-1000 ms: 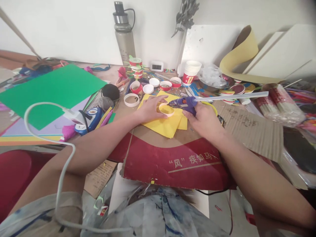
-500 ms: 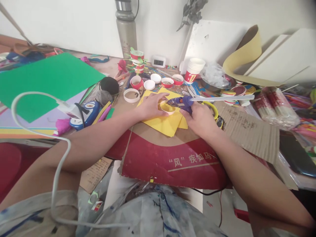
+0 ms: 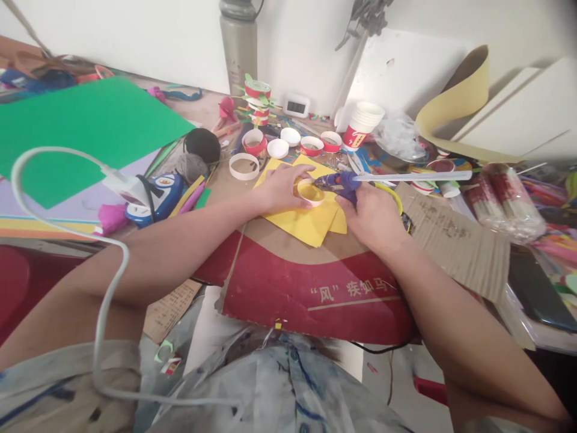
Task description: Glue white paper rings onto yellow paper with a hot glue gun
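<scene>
My right hand (image 3: pixel 372 213) is wrapped round a blue hot glue gun (image 3: pixel 340 185), with a long translucent glue stick (image 3: pixel 419 176) reaching out of its back. The gun's nozzle points left, at the rim of a white paper ring (image 3: pixel 311 201). Thumb and fingers of my left hand (image 3: pixel 286 189) close round the ring's left side and hold it on yellow paper (image 3: pixel 300 224). Yellow shows inside the ring. Beneath the paper lies a red and brown cardboard sheet (image 3: pixel 270 264). Whether the nozzle touches the rim, I cannot tell.
Behind stand cut cup rings (image 3: pixel 311 146), a loose white ring (image 3: pixel 244 167), stacked paper cups (image 3: pixel 363 126), a small digital clock (image 3: pixel 296 105) and a bottle (image 3: pixel 238 54). Green paper (image 3: pixel 90 132) lies left. A white cable (image 3: pixel 106 300) hangs across my left arm. Corrugated cardboard (image 3: pixel 455 234) lies right.
The whole view has shifted slightly. My left hand still holds the ring and my right hand the glue gun, its nozzle still at the rim.
</scene>
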`<act>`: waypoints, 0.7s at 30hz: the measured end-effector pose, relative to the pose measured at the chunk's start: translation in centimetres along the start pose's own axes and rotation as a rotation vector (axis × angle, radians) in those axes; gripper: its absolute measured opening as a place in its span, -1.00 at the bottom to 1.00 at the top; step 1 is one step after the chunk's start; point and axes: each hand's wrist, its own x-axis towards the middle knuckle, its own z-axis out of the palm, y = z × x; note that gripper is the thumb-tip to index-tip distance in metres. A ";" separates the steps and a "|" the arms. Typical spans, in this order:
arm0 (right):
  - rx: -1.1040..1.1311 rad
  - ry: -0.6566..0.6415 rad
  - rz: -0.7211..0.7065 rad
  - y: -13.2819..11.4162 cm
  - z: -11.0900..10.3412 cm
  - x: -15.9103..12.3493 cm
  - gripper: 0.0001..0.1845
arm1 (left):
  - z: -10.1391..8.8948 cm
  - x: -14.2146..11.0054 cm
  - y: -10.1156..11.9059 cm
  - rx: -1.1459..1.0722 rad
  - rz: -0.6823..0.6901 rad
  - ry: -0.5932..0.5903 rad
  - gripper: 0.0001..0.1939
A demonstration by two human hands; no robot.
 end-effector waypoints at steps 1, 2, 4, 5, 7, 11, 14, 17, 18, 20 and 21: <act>0.004 0.004 -0.001 0.1 0.0 -0.1 -0.57 | 0.0 0.0 0.0 0.001 0.001 -0.003 -0.04; 0.008 0.013 -0.005 0.2 0.0 -0.1 -0.57 | 0.0 0.0 0.0 0.003 0.000 -0.005 -0.03; 0.012 0.042 -0.018 0.4 0.2 -0.2 -0.57 | 0.0 0.1 -0.1 0.005 -0.005 -0.009 -0.01; 0.012 0.061 -0.027 0.5 0.4 -0.2 -0.57 | 0.0 0.1 -0.1 0.004 -0.005 -0.009 -0.01; 0.008 0.089 -0.046 0.5 0.6 -0.1 -0.57 | 0.0 0.0 0.0 0.002 -0.003 -0.005 -0.02; -0.004 0.094 -0.054 0.6 0.6 -0.1 -0.55 | 0.1 0.1 -0.1 0.006 0.019 0.009 -0.13; 0.005 0.112 -0.056 0.8 0.3 -0.1 -0.54 | 0.1 0.2 -0.3 0.018 0.038 -0.001 -0.16; 0.014 0.126 -0.060 1.1 0.3 -0.1 -0.54 | 0.1 0.4 -0.5 0.022 0.041 -0.012 -0.17; 0.017 0.125 -0.063 1.1 0.4 0.0 -0.54 | 0.1 0.4 -0.5 0.021 0.041 -0.015 -0.20; 0.018 0.121 -0.065 1.0 0.4 0.0 -0.53 | 0.1 0.5 -0.5 0.020 0.042 -0.017 -0.26; 0.017 0.116 -0.063 0.9 0.4 0.0 -0.53 | 0.1 0.5 -0.5 0.022 0.041 -0.018 -0.28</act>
